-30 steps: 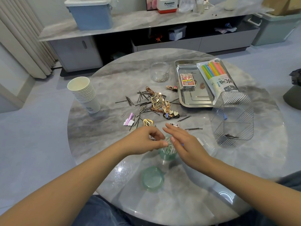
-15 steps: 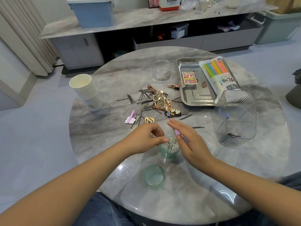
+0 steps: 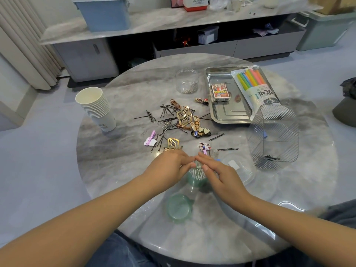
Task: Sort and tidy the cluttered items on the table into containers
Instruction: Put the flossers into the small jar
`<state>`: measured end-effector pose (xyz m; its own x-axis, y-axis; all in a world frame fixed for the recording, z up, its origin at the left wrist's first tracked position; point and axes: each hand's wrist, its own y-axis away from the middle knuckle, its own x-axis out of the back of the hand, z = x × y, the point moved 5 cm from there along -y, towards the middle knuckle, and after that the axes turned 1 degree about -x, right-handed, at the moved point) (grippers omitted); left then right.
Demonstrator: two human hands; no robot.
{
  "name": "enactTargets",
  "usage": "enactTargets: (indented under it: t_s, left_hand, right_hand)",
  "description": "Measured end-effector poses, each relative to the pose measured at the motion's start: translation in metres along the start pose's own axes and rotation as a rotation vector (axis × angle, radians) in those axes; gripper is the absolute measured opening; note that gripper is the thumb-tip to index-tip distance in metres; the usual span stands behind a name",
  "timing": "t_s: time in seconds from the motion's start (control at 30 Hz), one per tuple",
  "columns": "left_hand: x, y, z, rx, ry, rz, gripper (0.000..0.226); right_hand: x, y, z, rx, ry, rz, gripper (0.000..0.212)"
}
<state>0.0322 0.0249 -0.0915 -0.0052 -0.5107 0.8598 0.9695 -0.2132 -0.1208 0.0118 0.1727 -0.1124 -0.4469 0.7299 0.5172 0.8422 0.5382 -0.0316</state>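
A small green jar full of cotton swabs stands near the table's front, its green lid lying just in front of it. My left hand hovers over the jar's mouth with curled fingers, thumb and fingertips pinching at the swabs. My right hand comes in from the right, its fingers fairly straight and their tips meeting the left hand's above the jar. Behind the hands lies a scattered pile of hairpins and clips. A gold clip and a cartoon clip lie closest.
A clear ribbed bin holding a few hairpins stands at the right. The metal tray holds a card box and a straw pack. A clear jar, stacked paper cups and a clear lid also sit on the table.
Both hands stay over the green jar. My right hand's fingers lifted a little, then came back down to meet the left fingertips at the jar's mouth.
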Motion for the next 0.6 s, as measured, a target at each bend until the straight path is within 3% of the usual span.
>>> enactTargets:
  t_s: [0.17,0.27,0.37,0.6]
  left_hand:
    - [0.004,0.001,-0.001,0.093,0.077,-0.086,0.04]
    - [-0.004,0.008,-0.005,0.208,0.299,-0.234,0.073]
    - [-0.017,0.011,-0.002,0.199,0.263,-0.305,0.098]
    - [-0.001,0.013,-0.016,0.294,0.131,-0.071,0.087]
  right_hand:
    - [0.002,0.007,0.002,-0.012,-0.042,0.014,0.039]
    - [0.003,0.01,0.009,-0.087,-0.067,0.113,0.038]
    - [0.0,0.01,0.012,-0.155,-0.152,0.107,0.036]
    - [-0.007,0.001,0.005,-0.118,-0.18,0.003,0.031]
